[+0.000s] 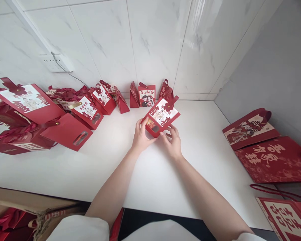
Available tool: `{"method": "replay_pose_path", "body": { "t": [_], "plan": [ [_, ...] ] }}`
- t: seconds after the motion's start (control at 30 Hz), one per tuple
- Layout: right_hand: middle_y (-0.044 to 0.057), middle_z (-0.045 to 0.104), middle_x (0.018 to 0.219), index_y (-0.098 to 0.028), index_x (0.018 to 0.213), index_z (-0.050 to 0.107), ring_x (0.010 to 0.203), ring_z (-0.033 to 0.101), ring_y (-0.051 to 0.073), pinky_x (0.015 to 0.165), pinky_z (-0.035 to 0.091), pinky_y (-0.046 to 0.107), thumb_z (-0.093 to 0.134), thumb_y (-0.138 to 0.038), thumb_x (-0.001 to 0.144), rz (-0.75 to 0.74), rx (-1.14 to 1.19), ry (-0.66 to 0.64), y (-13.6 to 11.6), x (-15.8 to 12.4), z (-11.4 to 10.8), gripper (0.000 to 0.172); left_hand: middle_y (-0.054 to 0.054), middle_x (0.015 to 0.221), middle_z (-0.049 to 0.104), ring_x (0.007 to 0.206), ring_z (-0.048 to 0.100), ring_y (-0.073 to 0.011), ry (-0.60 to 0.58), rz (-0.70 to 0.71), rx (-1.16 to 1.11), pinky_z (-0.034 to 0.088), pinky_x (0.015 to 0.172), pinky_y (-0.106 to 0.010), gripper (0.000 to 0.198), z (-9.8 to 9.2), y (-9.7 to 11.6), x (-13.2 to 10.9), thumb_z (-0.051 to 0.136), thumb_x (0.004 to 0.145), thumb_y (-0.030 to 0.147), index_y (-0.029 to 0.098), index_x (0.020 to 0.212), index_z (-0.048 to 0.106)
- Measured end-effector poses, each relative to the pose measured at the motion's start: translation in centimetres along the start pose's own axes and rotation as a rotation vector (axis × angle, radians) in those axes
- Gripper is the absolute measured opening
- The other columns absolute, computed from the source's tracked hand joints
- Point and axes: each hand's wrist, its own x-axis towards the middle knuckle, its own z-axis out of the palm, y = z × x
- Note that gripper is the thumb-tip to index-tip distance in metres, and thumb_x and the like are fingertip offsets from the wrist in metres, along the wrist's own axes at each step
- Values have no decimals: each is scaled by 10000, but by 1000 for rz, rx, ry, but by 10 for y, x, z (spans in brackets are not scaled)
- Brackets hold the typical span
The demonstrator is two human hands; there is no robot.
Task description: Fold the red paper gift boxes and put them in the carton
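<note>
While hands (139, 135) (172, 143) hold the box (162, 117), golden contents (149, 122) show.

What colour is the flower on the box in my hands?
The flower is dark red, best seen in the head view.

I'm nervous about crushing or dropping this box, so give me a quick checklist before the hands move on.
1. Left hand against the side of the red box: ok.
2. Right hand at its lower right edge: ok.
3. Flower in place on the front: ok.
4. Box squared to the table edge: not ok, turned at an angle.
5. Base resting on the table: cannot tell.
</note>
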Motion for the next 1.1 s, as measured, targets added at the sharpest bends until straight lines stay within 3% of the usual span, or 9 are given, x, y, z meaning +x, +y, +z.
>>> {"method": "replay_pose_path", "body": {
  "t": [0.23, 0.37, 0.5, 0.6, 0.77, 0.9, 1.03, 1.1],
  "plan": [
    [96, 496, 1268, -231, 1033, 637, 1218, 480, 236, 926, 515, 399, 607, -431, 858, -124, -92, 34, -3, -2, 0, 267, -141, 1510, 242, 1423, 193, -337, -37, 18, -118, 217, 1153, -493, 1135, 4, -5, -2, 806, 636, 386, 289, 1510, 89],
    [86, 571, 1179, -220, 899, 652, 1057, 581, 212, 840, 543, 365, 545, -410, 902, -163, -71, -8, -11, -4, -1, 218, -133, 1543, 227, 1438, 191, -317, -135, -111, -361, 160, 1175, -487, 1089, 6, -12, -2, 769, 683, 394, 259, 1515, 79],
    [57, 656, 1001, -223, 763, 633, 884, 634, 193, 785, 537, 348, 480, -405, 938, -191, -56, -146, -17, -8, -1, 296, -83, 1498, 359, 1383, 338, -278, -206, -277, -588, 267, 1145, -436, 761, 1, -12, 3, 636, 805, 441, 262, 1461, 293],
    [40, 663, 825, -226, 749, 638, 772, 633, 181, 719, 530, 325, 453, -418, 949, -187, -48, -213, -17, -10, 0, 333, -70, 1368, 532, 1296, 452, -286, -158, -398, -693, 324, 1105, -428, 541, -4, -7, 9, 537, 851, 506, 228, 1314, 513],
    [43, 637, 760, -213, 700, 616, 721, 611, 176, 664, 509, 311, 428, -455, 951, -98, -48, -103, -16, -9, -2, 396, -62, 1165, 670, 1126, 572, -303, -7, -541, -681, 403, 1003, -430, 481, -9, -8, 13, 506, 841, 555, 203, 1137, 647],
    [46, 620, 837, -210, 745, 588, 817, 601, 179, 743, 497, 323, 437, -424, 951, -71, -42, 43, -15, -4, -4, 334, -53, 1050, 706, 965, 627, -271, 14, -574, -626, 468, 874, -395, 424, -9, -15, 12, 505, 841, 534, 201, 1032, 686],
    [89, 553, 1165, -213, 938, 526, 1114, 530, 213, 885, 476, 371, 522, -412, 905, -76, -19, 186, -11, -2, -4, 202, -45, 1103, 693, 982, 631, -257, 15, -568, -644, 477, 873, -383, 420, -6, -20, 13, 536, 827, 522, 222, 1093, 661],
    [108, 486, 1299, -222, 1098, 478, 1147, 523, 217, 897, 484, 393, 530, -427, 895, -7, 16, 162, -7, -1, -2, 293, -51, 1141, 681, 1025, 622, -261, 21, -567, -664, 474, 889, -386, 439, -4, -22, 14, 551, 820, 521, 225, 1132, 640]
  ]
}}
